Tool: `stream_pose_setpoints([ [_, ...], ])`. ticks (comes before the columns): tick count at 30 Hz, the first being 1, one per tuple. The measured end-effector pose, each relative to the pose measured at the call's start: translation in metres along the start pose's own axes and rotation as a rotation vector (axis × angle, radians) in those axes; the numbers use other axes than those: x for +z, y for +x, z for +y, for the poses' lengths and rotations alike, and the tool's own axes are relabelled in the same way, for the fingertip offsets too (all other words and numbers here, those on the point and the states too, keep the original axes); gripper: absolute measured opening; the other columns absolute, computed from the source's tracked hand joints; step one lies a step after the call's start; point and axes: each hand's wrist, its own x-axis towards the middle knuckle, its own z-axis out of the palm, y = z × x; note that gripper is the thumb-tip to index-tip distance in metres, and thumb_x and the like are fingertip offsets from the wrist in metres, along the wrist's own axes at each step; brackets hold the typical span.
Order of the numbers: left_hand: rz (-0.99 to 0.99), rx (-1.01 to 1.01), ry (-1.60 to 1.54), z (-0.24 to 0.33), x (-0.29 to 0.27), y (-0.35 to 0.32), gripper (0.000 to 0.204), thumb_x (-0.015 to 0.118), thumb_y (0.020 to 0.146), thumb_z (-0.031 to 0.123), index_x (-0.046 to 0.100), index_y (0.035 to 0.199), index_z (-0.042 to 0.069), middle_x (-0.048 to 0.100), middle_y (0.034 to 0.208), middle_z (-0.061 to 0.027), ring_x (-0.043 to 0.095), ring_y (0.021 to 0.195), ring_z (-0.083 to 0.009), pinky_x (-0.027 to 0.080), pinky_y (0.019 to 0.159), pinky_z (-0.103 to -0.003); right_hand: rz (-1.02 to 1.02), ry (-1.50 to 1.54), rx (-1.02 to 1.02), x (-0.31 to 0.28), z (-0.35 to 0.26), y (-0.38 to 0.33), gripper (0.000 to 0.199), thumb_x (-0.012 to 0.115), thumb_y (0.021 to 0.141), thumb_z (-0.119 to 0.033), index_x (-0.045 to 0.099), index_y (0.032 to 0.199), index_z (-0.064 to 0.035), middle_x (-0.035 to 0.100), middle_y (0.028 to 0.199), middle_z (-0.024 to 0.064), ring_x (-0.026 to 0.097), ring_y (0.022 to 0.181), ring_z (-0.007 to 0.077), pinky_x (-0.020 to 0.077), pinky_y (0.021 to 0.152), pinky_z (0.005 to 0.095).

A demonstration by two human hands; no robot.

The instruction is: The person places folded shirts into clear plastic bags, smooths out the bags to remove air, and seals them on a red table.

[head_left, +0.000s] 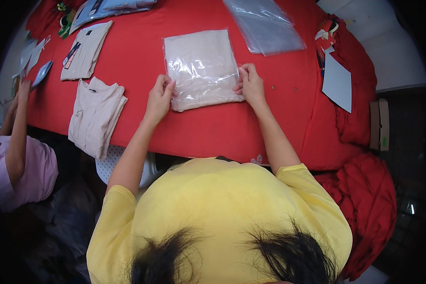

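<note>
A folded beige garment in a clear plastic bag (202,64) lies flat on the red-covered table in front of me. At its lower left edge, my left hand (160,98) pinches the plastic between thumb and curled fingers. My right hand (252,86) grips the opposite edge, slightly higher up. Light glints off the wrinkled film across the middle of the pack. To the left lies a loosely folded beige garment (95,116), hanging partly over the table edge. Beyond it is a neatly folded beige garment (87,49) with dark and orange tags.
Empty clear plastic bags (265,28) lie at the far right of the pack. Bagged light-blue garments (111,9) sit at the far left. A white card (337,81) rests near bunched red cloth (357,94). At left, a co-worker's hands (22,90) hold a small packet.
</note>
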Motion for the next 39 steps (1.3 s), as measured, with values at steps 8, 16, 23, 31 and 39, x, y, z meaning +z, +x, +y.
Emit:
stream_pose_setpoints([
  [8, 0.073, -0.16, -0.009, 0.0, 0.009, 0.006, 0.025, 0.044, 0.101, 0.027, 0.047, 0.099, 0.002, 0.058, 0.073, -0.0113, 0.063, 0.061, -0.0181, 0.05, 0.055, -0.032, 0.039, -0.242, -0.016, 0.007, -0.002, 0.006, 0.018, 0.047, 0.1, -0.02, 0.05, 0.102, -0.003, 0.054, 0.063, 0.0058, 0.058, 0.045, 0.0147, 0.0459, 0.039, 0.0291],
  [16, -0.045, -0.245, 0.629, 0.011, 0.003, 0.028, 0.034, 0.051, 0.097, 0.032, 0.055, 0.097, -0.001, 0.066, 0.087, -0.0229, 0.069, 0.073, -0.0295, 0.053, 0.064, -0.04, -0.058, -0.429, 0.016, 0.003, -0.006, 0.03, 0.022, 0.059, 0.092, -0.018, 0.053, 0.097, 0.0025, 0.063, 0.063, 0.0136, 0.06, 0.043, 0.0212, 0.0484, 0.041, 0.0354],
  [23, -0.207, -0.337, 1.053, 0.046, -0.028, 0.029, 0.043, 0.057, 0.091, 0.043, 0.063, 0.098, 0.0, 0.067, 0.095, -0.02, 0.064, 0.093, -0.0379, 0.05, 0.079, -0.047, 0.278, -0.181, -0.017, -0.014, -0.014, 0.027, 0.044, 0.069, 0.086, -0.032, 0.055, 0.113, -0.0001, 0.066, 0.094, 0.0139, 0.065, 0.076, 0.021, 0.053, 0.065, 0.0332],
  [31, -0.345, 0.733, 0.714, 0.043, 0.014, 0.172, 0.051, 0.03, 0.099, 0.051, 0.054, 0.134, 0.024, 0.037, 0.15, -0.0021, 0.026, 0.142, -0.0237, 0.017, 0.117, -0.045, -0.056, -1.009, -0.753, 0.11, -0.034, 0.004, 0.088, 0.053, 0.078, -0.071, 0.035, 0.147, -0.0199, 0.022, 0.155, 0.0139, 0.007, 0.143, 0.0441, 0.0007, 0.105, 0.0736],
  [39, -0.495, 0.65, 0.925, 0.003, 0.039, 0.172, 0.045, 0.029, 0.1, 0.041, 0.052, 0.135, 0.028, 0.036, 0.151, 0.0028, 0.023, 0.143, -0.0223, 0.012, 0.119, -0.047, -0.256, -1.061, -0.615, 0.112, -0.033, 0.005, 0.092, 0.057, 0.073, -0.073, 0.037, 0.146, -0.0197, 0.024, 0.153, 0.0177, 0.007, 0.142, 0.0469, 0.0043, 0.103, 0.0754],
])
